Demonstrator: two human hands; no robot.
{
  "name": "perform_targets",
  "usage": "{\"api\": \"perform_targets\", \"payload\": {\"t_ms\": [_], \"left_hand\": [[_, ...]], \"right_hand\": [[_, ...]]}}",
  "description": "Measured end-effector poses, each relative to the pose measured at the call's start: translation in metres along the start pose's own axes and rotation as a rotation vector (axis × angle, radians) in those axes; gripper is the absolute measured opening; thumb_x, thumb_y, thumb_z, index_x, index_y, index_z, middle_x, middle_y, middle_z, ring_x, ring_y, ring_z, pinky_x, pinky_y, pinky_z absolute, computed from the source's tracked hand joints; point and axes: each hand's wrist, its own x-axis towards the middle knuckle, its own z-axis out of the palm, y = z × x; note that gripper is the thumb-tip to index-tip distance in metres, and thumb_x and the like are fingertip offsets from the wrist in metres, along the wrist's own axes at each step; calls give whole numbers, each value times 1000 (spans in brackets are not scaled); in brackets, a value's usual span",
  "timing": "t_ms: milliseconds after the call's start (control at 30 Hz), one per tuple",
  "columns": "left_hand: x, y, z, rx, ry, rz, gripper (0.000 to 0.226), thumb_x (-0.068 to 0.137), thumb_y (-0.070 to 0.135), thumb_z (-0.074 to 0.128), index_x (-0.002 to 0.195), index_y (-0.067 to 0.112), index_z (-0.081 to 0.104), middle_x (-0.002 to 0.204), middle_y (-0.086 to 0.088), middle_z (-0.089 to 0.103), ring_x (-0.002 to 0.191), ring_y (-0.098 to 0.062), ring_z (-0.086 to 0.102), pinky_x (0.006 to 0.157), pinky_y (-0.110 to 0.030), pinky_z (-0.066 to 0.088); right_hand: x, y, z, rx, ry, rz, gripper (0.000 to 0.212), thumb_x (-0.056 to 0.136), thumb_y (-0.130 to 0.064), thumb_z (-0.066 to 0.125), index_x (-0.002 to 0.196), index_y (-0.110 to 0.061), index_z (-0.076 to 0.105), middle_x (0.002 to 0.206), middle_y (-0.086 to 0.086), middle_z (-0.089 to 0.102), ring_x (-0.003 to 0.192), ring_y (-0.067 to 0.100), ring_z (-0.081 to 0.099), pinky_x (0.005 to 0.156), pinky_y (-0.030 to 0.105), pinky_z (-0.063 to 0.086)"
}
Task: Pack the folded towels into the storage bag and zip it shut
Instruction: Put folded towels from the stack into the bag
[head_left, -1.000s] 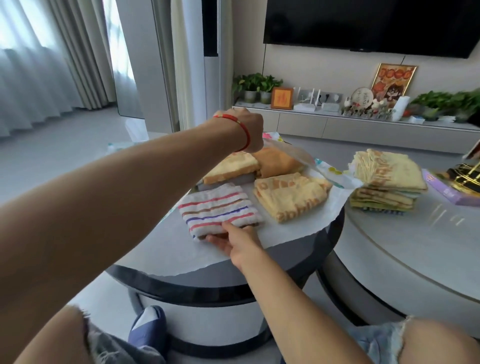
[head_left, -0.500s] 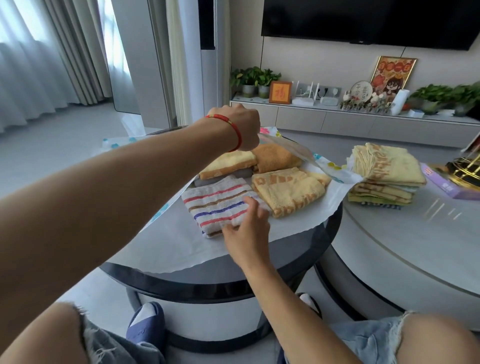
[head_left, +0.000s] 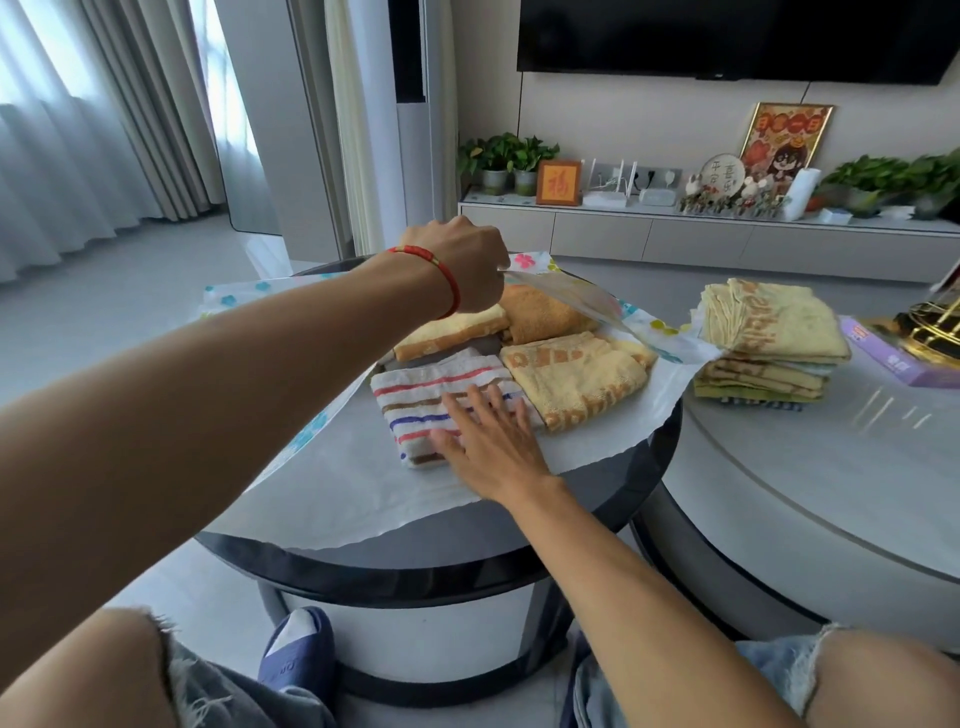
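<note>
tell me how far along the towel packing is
Partly done: four folded towels lie on the storage bag. In hand: the left hand lifts its top flap while the right hand presses the striped towel. Left: the towel stack on the other table, then zipping.

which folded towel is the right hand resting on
The white striped towel, nearest the person; the right hand lies flat on it. The others are yellow or orange.

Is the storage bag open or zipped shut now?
Open: the left hand lifts the bag's upper layer, and towels lie uncovered inside.
</note>
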Motion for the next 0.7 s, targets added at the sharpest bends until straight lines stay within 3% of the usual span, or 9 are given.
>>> {"api": "perform_targets", "payload": {"t_ms": [67, 133, 200, 267, 400, 533, 600, 700], "left_hand": [[1, 4, 2, -32, 18, 34, 40, 95, 31, 53, 134, 37, 59, 129, -5, 63, 101, -30, 65, 63, -31, 42], [3, 13, 6, -96, 25, 76, 39, 93, 30, 59, 132, 38, 62, 127, -5, 65, 101, -29, 66, 65, -33, 50], [7, 25, 10, -170, 24, 110, 37, 92, 29, 62, 128, 37, 65, 122, -5, 68, 99, -26, 66, 73, -38, 58], [12, 40, 14, -210, 27, 136, 36, 90, 28, 65, 125, 36, 68, 119, -4, 69, 97, -25, 67, 76, -39, 59], [23, 73, 27, -248, 2, 199, 30, 88, 31, 69, 118, 31, 72, 117, -5, 69, 98, -29, 66, 72, -34, 51], [35, 96, 37, -228, -33, 234, 26, 85, 31, 66, 110, 31, 74, 113, -7, 70, 97, -34, 66, 78, -39, 56], [41, 102, 42, -255, -61, 238, 27, 84, 31, 65, 110, 31, 73, 114, -7, 68, 99, -35, 65, 82, -44, 57], [49, 105, 49, -358, -124, 216, 30, 83, 32, 68, 112, 31, 72, 116, -3, 69, 104, -28, 64, 88, -42, 56]], "right_hand": [[-18, 15, -19, 85, 192, -99, 56, 107, -48, 29, 154, -21, 43, 162, 11, 39, 152, 28, 30, 124, 49, 21], [-44, 40, -41, 155, 420, -200, 36, 102, -35, 43, 118, -14, 68, 123, 5, 69, 114, 20, 61, 96, 38, 52], [-70, 78, -63, 155, 620, -184, 27, 99, -30, 47, 85, -16, 65, 84, -3, 67, 75, 13, 59, 61, 27, 47], [-91, 124, -85, 177, 791, 1, 33, 99, -28, 44, 75, -12, 60, 73, -1, 63, 65, 16, 53, 54, 30, 40], [-102, 226, -123, 212, 954, 479, 30, 101, -24, 45, 88, -3, 63, 94, 17, 67, 87, 36, 60, 70, 40, 45], [-77, 313, -148, 43, 661, 728, 46, 106, -36, 42, 129, 1, 57, 133, 30, 54, 125, 45, 50, 97, 51, 45], [-60, 345, -155, 21, 536, 794, 55, 107, -41, 43, 138, 5, 51, 140, 33, 50, 131, 47, 47, 102, 54, 43], [-32, 373, -161, 126, 479, 892, 63, 106, -40, 47, 142, 10, 42, 144, 37, 47, 133, 50, 46, 105, 52, 42]]}}
